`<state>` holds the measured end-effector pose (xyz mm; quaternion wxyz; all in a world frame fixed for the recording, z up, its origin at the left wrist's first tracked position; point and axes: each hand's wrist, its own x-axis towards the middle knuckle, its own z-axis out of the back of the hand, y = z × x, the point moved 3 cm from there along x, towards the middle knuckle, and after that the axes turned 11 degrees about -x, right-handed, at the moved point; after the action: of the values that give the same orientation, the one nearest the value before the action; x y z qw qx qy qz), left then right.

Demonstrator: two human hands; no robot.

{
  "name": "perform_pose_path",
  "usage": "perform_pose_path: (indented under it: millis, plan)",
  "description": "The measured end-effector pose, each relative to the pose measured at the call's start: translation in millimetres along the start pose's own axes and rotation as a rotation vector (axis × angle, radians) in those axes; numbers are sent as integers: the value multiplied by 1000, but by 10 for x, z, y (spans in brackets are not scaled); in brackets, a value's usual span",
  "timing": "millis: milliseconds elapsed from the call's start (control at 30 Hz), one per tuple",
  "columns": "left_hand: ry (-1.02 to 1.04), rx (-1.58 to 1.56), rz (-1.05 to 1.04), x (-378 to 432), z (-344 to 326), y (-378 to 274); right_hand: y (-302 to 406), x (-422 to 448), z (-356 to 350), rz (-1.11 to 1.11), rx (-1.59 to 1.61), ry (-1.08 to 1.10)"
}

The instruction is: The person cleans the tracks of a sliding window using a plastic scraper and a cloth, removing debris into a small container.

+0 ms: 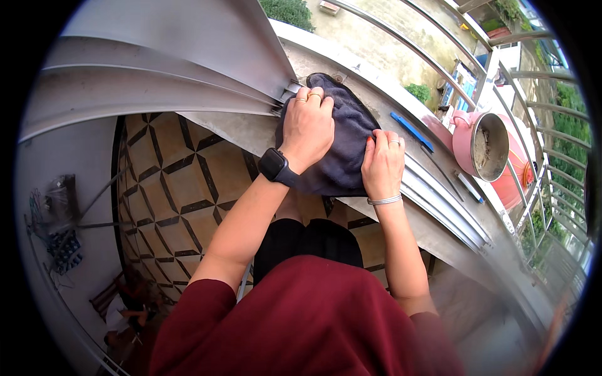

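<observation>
A dark grey cloth [345,160] lies draped over the metal window track [437,202] and part of the sill. My left hand [310,124], with rings and a black watch at the wrist, presses on the cloth close to the lower corner of the window frame [282,101]; its fingers curl into the fabric. The cloth's right edge is pinched between the thumb and fingers of my right hand [383,157], which wears a ring and a bracelet. What lies beneath the cloth is hidden.
Beyond the track, the concrete sill [489,225] holds a blue tool [411,130], a thin dark rod [442,173] and a small white-and-blue object [469,187]. A pink pot [479,145] stands by the metal window bars [470,101]. Patterned tiles [174,183] cover the floor.
</observation>
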<state>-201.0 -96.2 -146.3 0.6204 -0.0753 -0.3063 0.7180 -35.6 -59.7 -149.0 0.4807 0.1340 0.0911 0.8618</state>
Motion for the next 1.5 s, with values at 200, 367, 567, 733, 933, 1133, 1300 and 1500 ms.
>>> perform_pose_path:
  millis: [200, 367, 567, 733, 933, 1133, 1300, 1500]
  plan:
    - [94, -411, 299, 91, -270, -505, -148, 150, -187, -276, 575, 140]
    - [-203, -767, 80, 229, 34, -888, -358, 200, 3, -338, 1622, 70]
    - [-65, -341, -77, -32, 523, -671, -288, 139, 395, -310, 667, 19]
    - [-65, 171, -235, -357, 518, -341, 159, 123, 240, 179, -72, -129]
    - [38, 174, -30, -737, 555, -49, 709, 468, -254, 305, 48, 86]
    - [-34, 197, 101, -823, 643, -53, 802, 792, -407, 314, 53, 328]
    - [-84, -97, 284, -837, 556, -115, 860, 914, -430, 430, -118, 240]
    - [-22, -198, 112, -810, 579, -271, 639, 748, -142, 386, -265, 212]
